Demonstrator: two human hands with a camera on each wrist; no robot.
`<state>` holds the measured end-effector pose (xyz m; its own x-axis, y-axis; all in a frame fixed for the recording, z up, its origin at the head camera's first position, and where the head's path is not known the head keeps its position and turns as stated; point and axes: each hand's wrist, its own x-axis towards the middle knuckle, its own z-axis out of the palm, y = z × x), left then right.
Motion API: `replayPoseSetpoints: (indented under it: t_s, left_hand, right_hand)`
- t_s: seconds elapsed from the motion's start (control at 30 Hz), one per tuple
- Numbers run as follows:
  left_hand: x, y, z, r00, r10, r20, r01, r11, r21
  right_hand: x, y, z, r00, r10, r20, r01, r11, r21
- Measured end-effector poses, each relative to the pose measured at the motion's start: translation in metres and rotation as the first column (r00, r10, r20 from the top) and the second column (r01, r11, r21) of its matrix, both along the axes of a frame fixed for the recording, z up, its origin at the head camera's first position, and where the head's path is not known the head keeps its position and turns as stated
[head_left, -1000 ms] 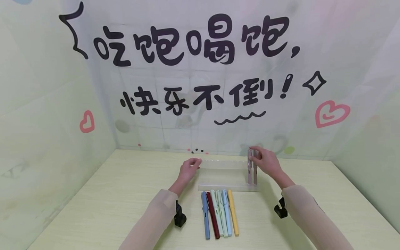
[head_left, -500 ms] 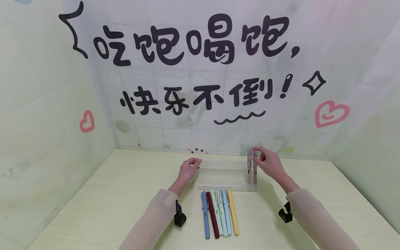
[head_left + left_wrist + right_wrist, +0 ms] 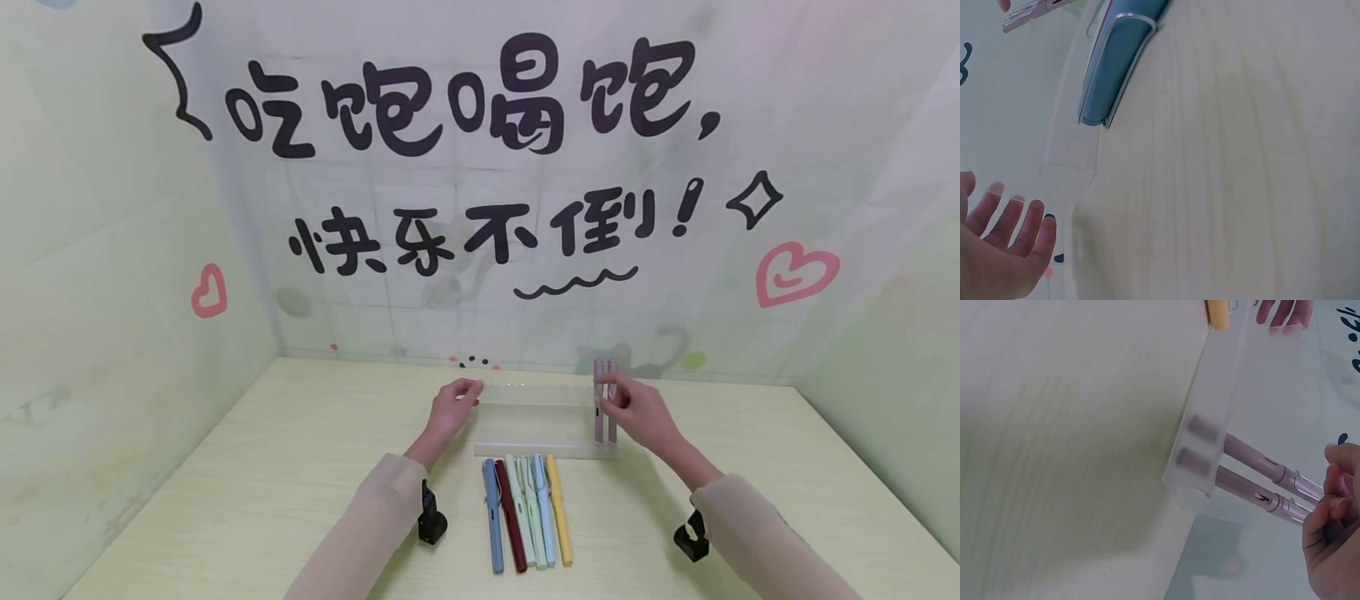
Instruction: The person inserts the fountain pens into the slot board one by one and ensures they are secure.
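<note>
In the head view, a clear pen rack [image 3: 536, 421] stands near the back of the table. Two mauve fountain pens stand side by side in its right end: the left pen [image 3: 598, 425] and the right pen [image 3: 612, 429]. My right hand [image 3: 641, 410] is at their caps, thumb and fingers around the right pen; in the right wrist view the right hand [image 3: 1338, 534] partly hides its cap. At the rack's upper left corner, my left hand [image 3: 452, 410] holds the edge. Its fingers [image 3: 1013, 228] show through the clear plastic in the left wrist view.
In front of the rack lies a row of pens: a blue pen [image 3: 493, 517], a dark red pen [image 3: 512, 517], pale green pens [image 3: 534, 525], a light blue pen [image 3: 545, 512] and a yellow pen [image 3: 559, 512]. A printed wall sheet [image 3: 465, 325] rises behind the table.
My right hand has come down along the mauve pens from their tops, its wrist shifting right and toward me. Both pen tops now show above the fingers. My left hand stays put.
</note>
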<state>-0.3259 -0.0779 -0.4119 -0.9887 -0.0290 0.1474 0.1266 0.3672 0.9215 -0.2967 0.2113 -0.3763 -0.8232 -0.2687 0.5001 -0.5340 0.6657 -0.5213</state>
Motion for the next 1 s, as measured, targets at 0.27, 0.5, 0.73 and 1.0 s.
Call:
replayPoseSetpoints:
  t_s: [0.27,0.5,0.73,1.0]
  left_hand:
    - [0.000,0.000,0.000,1.000,0.004,0.002,-0.004,1.000,-0.004]
    - [0.000,0.001,0.001,1.000,0.004,0.002,-0.004,1.000,0.001]
    - [0.000,0.000,0.001,1.000,0.001,-0.004,-0.001,1.000,0.008]
    - [0.001,0.001,0.002,1.000,0.001,-0.003,-0.001,1.000,0.005]
  right_hand:
    - [0.012,-0.008,-0.009,0.998,0.047,0.029,-0.047,0.999,-0.013]
    - [0.017,-0.013,-0.020,0.992,0.096,0.082,-0.094,0.995,-0.024]
    - [0.023,-0.019,-0.025,0.986,0.129,0.104,-0.127,0.992,-0.021]
    - [0.029,-0.024,-0.028,0.972,0.175,0.157,-0.171,0.984,-0.038]
